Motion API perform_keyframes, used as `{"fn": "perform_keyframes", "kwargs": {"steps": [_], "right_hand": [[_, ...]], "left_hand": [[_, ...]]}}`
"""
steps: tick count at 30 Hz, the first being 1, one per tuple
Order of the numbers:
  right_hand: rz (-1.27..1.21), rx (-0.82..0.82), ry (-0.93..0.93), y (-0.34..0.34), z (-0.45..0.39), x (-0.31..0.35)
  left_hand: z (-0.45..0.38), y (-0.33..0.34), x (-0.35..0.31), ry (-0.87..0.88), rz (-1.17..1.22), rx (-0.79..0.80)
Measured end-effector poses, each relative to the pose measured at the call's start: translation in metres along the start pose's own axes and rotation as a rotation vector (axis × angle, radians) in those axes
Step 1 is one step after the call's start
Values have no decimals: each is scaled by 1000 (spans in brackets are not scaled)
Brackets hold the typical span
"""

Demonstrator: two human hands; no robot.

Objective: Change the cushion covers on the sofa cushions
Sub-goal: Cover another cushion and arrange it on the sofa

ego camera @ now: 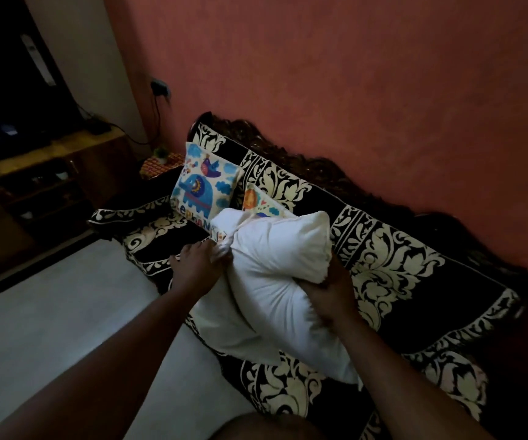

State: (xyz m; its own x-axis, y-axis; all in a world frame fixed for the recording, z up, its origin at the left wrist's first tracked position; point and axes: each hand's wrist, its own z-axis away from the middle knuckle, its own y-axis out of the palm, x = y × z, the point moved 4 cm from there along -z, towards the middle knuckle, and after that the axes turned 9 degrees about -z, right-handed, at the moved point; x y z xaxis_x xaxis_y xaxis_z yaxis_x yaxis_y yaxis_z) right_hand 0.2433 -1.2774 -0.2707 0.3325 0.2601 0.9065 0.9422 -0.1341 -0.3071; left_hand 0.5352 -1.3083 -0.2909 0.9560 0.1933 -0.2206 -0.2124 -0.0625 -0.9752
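Left hand [200, 265] fingers pinch bunched fabric; right hand [331, 289] fingers clamp white cushion insert [275, 268]. Step: likely mid-swap. Next: 1 steady pull apart.

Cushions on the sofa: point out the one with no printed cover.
The plain white cushion gripped by both hands; the elephant cushion and the partly hidden cushion behind it have colourful prints.

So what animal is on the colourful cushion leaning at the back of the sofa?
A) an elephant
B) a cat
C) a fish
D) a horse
A: the printed cushion propped against the sofa backrest shows a blue elephant with a bird on its back, beyond the plain white cushion the hands are holding.
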Motion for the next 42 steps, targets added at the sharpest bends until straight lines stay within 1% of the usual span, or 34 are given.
{"fn": "perform_keyframes", "kwargs": {"steps": [2, 4, 5, 7, 8, 9, 11, 12, 13, 15, 18, 20, 21, 22, 23, 24, 25, 26, 28, 29, 30, 32, 36, 39, 40, 42], "right_hand": [[-5, -45, -25, 0, 0, -1], [89, -105, -40, 3, 1, -1], [184, -83, -55, 7, 1, -2], [330, 52, -89, 18, 2, -6], [328, 108, -77, 21, 2, -7], [283, 153, -69, 21, 2, -8], [200, 211, -145, 15, 5, -6], [178, 239, -192, 13, 9, -3], [161, 270, -207, 12, 12, -1], [205, 378, -151, 18, 15, 0], [510, 584, 0, 41, 9, -7], [580, 621, 88, 47, 3, -9], [566, 601, 90, 47, 1, -11], [530, 541, 61, 46, -1, -10], [451, 432, 40, 41, -3, -8], [321, 283, 44, 35, -5, -7], [178, 147, 87, 28, -8, -2], [80, 45, 117, 24, -11, 3], [3, -117, 83, 17, -19, 16], [-37, -188, 51, 13, -24, 20], [-105, -244, 28, 8, -27, 23], [-230, -318, 51, -2, -32, 28], [-378, -429, 122, -17, -37, 24], [-391, -542, 101, -26, -38, 25], [-375, -590, 85, -29, -38, 25], [-312, -730, 38, -35, -37, 30]], "left_hand": [[7, -2, -10, 45, 43, -40], [17, -12, -31, 104, 228, -80], [23, -19, -45, 153, 302, -93], [27, -28, -70, 237, 342, -149], [22, -33, -74, 204, 376, -158], [12, -38, -70, 123, 438, -150], [-9, -49, -53, -18, 490, -132], [-18, -54, -45, -28, 473, -109], [-23, -58, -41, 1, 421, -90], [-21, -63, -50, 109, 330, -69], [1, -55, -81, 283, 333, -2], [16, -50, -96, 406, 382, 7], [20, -50, -100, 446, 395, 1], [22, -53, -103, 466, 405, -27], [22, -57, -103, 445, 420, -68], [21, -62, -102, 415, 464, -116], [21, -66, -101, 374, 515, -152], [22, -66, -99, 350, 556, -184], [23, -54, -85, 290, 544, -223], [22, -43, -76, 233, 482, -209], [22, -28, -65, 171, 419, -165], [23, 0, -43, 64, 320, -52], [30, 36, -17, 38, 125, 136], [50, 37, -29, 78, -19, 233], [60, 36, -39, 127, -10, 261], [88, 32, -68, 277, 91, 374]]}}
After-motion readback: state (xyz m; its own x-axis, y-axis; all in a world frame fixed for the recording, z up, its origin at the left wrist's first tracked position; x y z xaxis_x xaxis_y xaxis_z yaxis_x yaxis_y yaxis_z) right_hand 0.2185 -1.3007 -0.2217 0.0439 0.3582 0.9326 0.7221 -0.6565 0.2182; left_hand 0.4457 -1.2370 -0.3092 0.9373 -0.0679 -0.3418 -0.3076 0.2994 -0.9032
